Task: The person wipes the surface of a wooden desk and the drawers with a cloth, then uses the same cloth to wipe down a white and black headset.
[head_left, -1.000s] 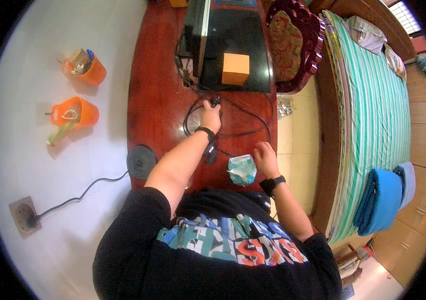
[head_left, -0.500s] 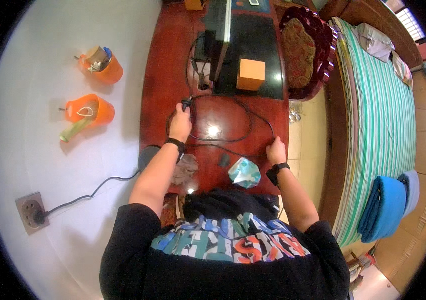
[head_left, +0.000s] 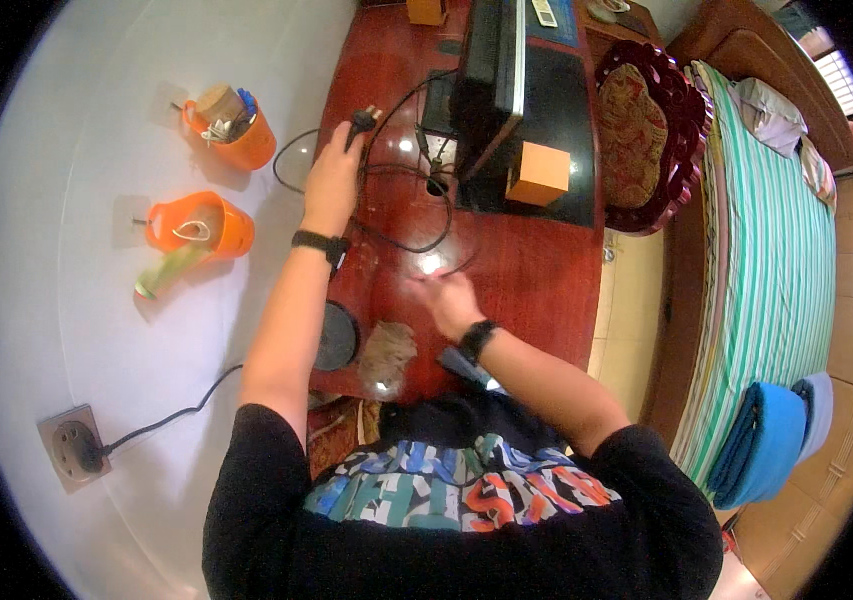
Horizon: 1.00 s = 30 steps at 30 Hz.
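My left hand (head_left: pixel 332 185) reaches over the left of the red-brown desk, fingers closed on the black plug (head_left: pixel 363 121) of a cord. Its metal prongs point up and away from the hand. The black cord (head_left: pixel 408 246) lies in loops between the plug and the screen's base. Low over the desk's middle is my right hand (head_left: pixel 448 305), its fingers smeared by motion. A short dark stretch of cord shows near its fingertips; whether it is held cannot be told. Nearer me lie a crumpled brown cloth (head_left: pixel 387 355) and a round dark disc (head_left: pixel 337 336).
A black monitor (head_left: pixel 491 95) and an orange box (head_left: pixel 538 174) stand farther back. Two orange cups (head_left: pixel 246 140) hang on the left wall above a socket (head_left: pixel 71 448) with a plugged-in cord. A carved chair (head_left: pixel 636 135) and a striped bed (head_left: pixel 771 240) are at right.
My left hand has moved forward with the plug. My right hand has swung left from the desk's right edge to its middle, and the cord loops have shifted left. The view has turned slightly.
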Motion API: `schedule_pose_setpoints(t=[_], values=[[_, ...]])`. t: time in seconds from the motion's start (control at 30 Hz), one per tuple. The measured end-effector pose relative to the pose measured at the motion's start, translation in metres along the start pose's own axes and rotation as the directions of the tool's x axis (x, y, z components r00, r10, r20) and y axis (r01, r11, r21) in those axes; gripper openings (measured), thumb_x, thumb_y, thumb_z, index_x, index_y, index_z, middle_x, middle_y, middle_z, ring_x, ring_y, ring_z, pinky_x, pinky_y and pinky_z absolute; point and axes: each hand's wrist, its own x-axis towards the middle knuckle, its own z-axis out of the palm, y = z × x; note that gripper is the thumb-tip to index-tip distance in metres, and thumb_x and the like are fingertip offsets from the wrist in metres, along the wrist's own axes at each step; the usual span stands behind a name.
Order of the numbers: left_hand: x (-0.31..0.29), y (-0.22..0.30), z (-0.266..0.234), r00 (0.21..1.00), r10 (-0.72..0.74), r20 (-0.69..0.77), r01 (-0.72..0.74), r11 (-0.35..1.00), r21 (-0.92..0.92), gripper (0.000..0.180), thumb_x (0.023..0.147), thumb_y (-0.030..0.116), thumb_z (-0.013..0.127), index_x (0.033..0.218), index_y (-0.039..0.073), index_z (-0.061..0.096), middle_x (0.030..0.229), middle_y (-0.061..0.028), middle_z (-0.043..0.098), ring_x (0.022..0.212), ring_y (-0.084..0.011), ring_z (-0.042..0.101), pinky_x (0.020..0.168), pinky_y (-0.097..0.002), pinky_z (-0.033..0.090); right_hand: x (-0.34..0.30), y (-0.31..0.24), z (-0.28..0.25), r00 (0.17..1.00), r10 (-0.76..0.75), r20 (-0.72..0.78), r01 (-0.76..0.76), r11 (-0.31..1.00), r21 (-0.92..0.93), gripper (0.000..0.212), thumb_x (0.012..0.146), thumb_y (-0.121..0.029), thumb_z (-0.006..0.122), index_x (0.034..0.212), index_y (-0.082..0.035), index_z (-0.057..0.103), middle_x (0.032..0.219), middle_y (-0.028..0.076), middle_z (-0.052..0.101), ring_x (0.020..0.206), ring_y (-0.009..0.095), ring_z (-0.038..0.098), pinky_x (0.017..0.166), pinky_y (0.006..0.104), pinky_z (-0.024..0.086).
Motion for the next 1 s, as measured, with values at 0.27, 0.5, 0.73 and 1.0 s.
schedule_pose_setpoints(t=[0.27,0.5,0.73,1.0], values=[[0.013,-0.054,0.1,0.975,0.036,0.218,-0.067,0.989,0.134,0.025,0.094,0.008,0.047,0.114,0.004,0.061,0.122,-0.0118,0.055,0.103,-0.0322,0.06,0.085,-0.0449,0.053,0.008,0.002,0.034,0.757,0.556,0.344,0.081,0.443,-0.893,0.043,0.093,-0.035,0.056,0.114,0.003,0.06,0.103,0.025,0.068,0.091,0.037,0.067,0.083,0.0467,0.053],[-0.016,-0.095,0.146,0.901,0.085,0.424,-0.142,0.984,0.105,0.033,0.094,0.009,0.047,0.124,0.009,0.062,0.134,-0.0097,0.053,0.105,-0.0333,0.059,0.091,-0.0417,0.052,-0.089,-0.055,-0.095,0.972,0.158,0.174,0.098,0.398,-0.912,0.029,0.094,-0.023,0.055,0.112,-0.002,0.063,0.102,0.023,0.067,0.093,0.04,0.065,0.082,0.0479,0.053],[-0.07,0.007,0.096,0.973,0.0,0.231,0.027,0.993,-0.113,0.055,0.085,0.029,0.067,0.136,0.013,0.053,0.141,-0.0181,0.047,0.127,-0.0407,0.044,0.105,-0.0517,0.037,-0.167,-0.047,-0.175,0.998,0.027,-0.064,-0.069,0.223,-0.972,0.032,0.091,-0.018,0.058,0.119,-0.004,0.057,0.11,0.02,0.063,0.096,0.041,0.062,0.081,0.0476,0.052],[-0.169,0.03,0.11,0.824,0.398,0.403,-0.362,0.917,-0.166,0.027,0.087,0.012,0.051,0.11,0.011,0.063,0.136,-0.0083,0.054,0.132,-0.0307,0.044,0.113,-0.0467,0.034,-0.156,-0.023,-0.15,0.968,0.135,0.212,0.222,-0.069,-0.973,0.075,0.084,-0.029,0.07,0.149,-0.016,0.035,0.13,0.021,0.049,0.114,0.039,0.053,0.095,0.0463,0.048]])
